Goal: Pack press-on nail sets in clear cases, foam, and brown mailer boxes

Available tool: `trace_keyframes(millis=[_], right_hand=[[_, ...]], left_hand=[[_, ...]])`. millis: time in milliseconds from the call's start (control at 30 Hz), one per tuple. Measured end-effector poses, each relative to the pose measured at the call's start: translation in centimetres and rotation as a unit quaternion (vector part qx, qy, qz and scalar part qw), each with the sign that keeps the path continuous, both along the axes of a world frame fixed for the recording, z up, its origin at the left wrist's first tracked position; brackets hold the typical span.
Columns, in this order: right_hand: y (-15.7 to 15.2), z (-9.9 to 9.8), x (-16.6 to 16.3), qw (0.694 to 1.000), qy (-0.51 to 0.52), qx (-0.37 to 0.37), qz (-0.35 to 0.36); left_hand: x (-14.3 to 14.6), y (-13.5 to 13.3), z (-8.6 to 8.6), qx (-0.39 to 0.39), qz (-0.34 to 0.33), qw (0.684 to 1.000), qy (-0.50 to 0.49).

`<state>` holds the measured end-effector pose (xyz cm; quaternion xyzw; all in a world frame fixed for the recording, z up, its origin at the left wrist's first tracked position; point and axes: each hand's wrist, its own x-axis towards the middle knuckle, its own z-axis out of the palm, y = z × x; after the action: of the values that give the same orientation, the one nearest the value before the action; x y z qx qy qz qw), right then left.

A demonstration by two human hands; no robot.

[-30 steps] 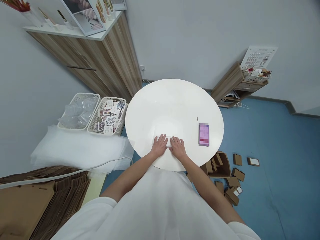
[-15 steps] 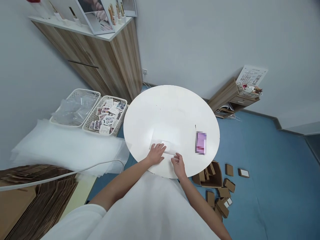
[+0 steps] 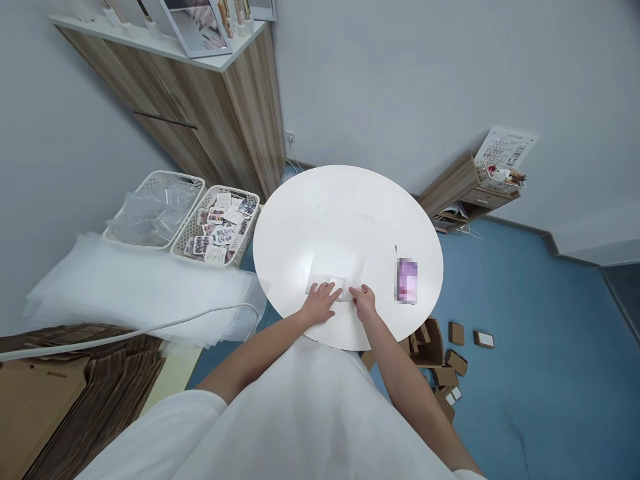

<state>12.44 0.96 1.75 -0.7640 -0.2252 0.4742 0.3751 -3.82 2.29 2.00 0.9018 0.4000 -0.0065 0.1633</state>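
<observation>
A thin, translucent white sheet (image 3: 323, 265), like packing foam, lies on the round white table (image 3: 345, 207) near its front edge. On its near part sits a small white packet (image 3: 337, 287); its contents cannot be made out. My left hand (image 3: 321, 303) rests with spread fingers at the packet's left side, the fingertips touching it. Close by on the right, my right hand (image 3: 364, 300) has thumb and fingers pinched at the right near edge of the sheet. A purple, pixelated item (image 3: 407, 281) lies on the table to the right.
Left of the table stand a basket of printed cards (image 3: 220, 233), a basket of clear bags (image 3: 155, 210), stacked foam sheets (image 3: 135, 287) and flattened cardboard (image 3: 45, 407). A white cable (image 3: 200, 313) crosses them. Small brown boxes (image 3: 445, 377) lie on the blue floor at right.
My right hand has moved up and in, closing its fingers on the sheet's edge. My left hand stays by the packet. The view has shifted slightly.
</observation>
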Motion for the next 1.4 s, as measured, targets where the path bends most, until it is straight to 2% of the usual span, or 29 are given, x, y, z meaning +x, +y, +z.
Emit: trace_keyframes(millis=[167,300,467,600,700,767,800,867,933,1033,1167,1333,1400], right_hand=[[0.5,0.9,0.8,0.998,-0.037,0.013,0.050],[0.9,1.6,0.0,0.995,-0.056,0.017,0.084],[1.4,1.8,-1.2,0.993,-0.016,0.026,0.116],[1.1,1.4,-1.1,0.990,0.039,0.043,0.129],[0.6,0.8,-0.8,0.973,-0.059,0.063,0.215],[0.3,0.3,-0.8,0.942,-0.154,0.085,0.285],[0.1,0.1,-0.8,0.925,-0.198,0.097,0.310],[-0.3,-0.4,-1.0,0.893,-0.269,0.116,0.341],[-0.7,-0.8,-1.2,0.871,-0.322,0.127,0.349],[-1.3,-1.2,-1.5,0.854,-0.362,0.133,0.349],[-1.7,-1.5,-1.7,0.851,-0.370,0.120,0.353],[-1.6,-1.7,-1.7,0.856,-0.359,0.127,0.351],[-1.5,-1.9,-1.6,0.860,-0.351,0.129,0.348]], left_hand=[[-0.2,0.0,-0.1,-0.007,-0.004,1.000,0.004],[-0.2,0.0,-0.2,-0.013,-0.004,1.000,-0.014],[-0.4,0.4,0.0,-0.046,0.012,0.997,-0.065],[-1.4,0.8,0.1,-0.092,0.047,0.983,-0.151],[-2.5,0.5,0.1,-0.107,0.129,0.968,-0.185],[-3.3,-0.1,-0.1,-0.128,0.252,0.943,-0.178],[-3.7,-0.4,-0.2,-0.148,0.323,0.919,-0.172],[-4.1,-1.0,-0.3,-0.211,0.441,0.853,-0.180],[-4.0,-1.4,-0.4,-0.284,0.503,0.786,-0.222],[-2.9,-1.5,-0.3,-0.336,0.558,0.702,-0.286],[-0.6,-0.6,-0.4,-0.288,0.642,0.634,-0.321],[0.6,0.6,-1.2,-0.246,0.657,0.589,-0.400],[0.5,0.8,-1.3,-0.254,0.628,0.603,-0.422]])
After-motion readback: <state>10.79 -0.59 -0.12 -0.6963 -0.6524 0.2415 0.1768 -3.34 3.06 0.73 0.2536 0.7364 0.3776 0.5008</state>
